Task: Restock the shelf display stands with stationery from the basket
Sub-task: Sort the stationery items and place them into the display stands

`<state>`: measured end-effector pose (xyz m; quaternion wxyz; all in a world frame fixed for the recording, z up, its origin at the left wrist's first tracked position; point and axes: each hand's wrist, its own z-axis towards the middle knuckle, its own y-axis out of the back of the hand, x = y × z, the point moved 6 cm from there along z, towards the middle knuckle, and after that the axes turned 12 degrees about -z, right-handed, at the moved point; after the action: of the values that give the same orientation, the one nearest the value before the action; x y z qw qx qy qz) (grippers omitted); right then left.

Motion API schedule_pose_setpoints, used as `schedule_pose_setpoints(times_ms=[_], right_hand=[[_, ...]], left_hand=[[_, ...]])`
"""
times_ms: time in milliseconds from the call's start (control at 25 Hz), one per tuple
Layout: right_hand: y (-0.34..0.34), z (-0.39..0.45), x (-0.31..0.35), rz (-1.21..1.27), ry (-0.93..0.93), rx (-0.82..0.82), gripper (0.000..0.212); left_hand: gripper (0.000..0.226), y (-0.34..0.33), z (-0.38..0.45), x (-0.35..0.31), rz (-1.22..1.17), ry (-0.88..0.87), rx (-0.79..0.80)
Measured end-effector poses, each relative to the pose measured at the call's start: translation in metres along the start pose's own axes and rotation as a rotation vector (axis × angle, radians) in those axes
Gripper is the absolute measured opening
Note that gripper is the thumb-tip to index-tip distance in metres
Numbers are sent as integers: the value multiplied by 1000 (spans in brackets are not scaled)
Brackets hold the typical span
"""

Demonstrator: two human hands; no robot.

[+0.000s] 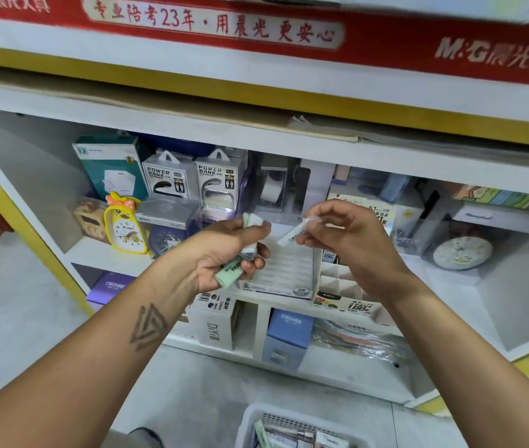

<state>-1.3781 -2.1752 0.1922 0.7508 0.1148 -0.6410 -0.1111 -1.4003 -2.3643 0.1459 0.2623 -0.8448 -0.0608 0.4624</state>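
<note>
Restocking a low shop shelf, a person reaches both bare arms forward from the bottom of the view. The left hand [232, 250], just left of centre, has its fingers curled round a small bundle of lead cases [235, 270], a pale green one sticking out at its 7 o'clock; it seems to serve as a ready supply. The right hand [342, 232], at 3 o'clock from the left and close beside it, pinches a single white case [290, 236] between thumb and fingertips, tilted, its free end pointing toward the left hand. Directly beneath both hands sits a clear slotted display stand [284, 270] marked 2B, probably the case's destination. A cardboard divider stand [337, 279] touches it at 3 o'clock. At 6 o'clock, on the floor, the white basket [250, 418] holds more stationery. A yellow duck clock [125, 223] stands at 9 o'clock on the shelf.
</note>
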Motion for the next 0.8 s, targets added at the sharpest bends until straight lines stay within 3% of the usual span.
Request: schedule_pose_setpoints(times_ms=[320,520,800], right_hand=[[-11,1,-4,-331,105,105,17],[-16,7,-12,-788,121,33,22],[-51,9,-25,-848,170,95,24]], left_hand=[[19,11,3,-3,-49,5,-43],[17,24,3,2,-115,61,-87],[39,30,-4,2,-115,68,-60]])
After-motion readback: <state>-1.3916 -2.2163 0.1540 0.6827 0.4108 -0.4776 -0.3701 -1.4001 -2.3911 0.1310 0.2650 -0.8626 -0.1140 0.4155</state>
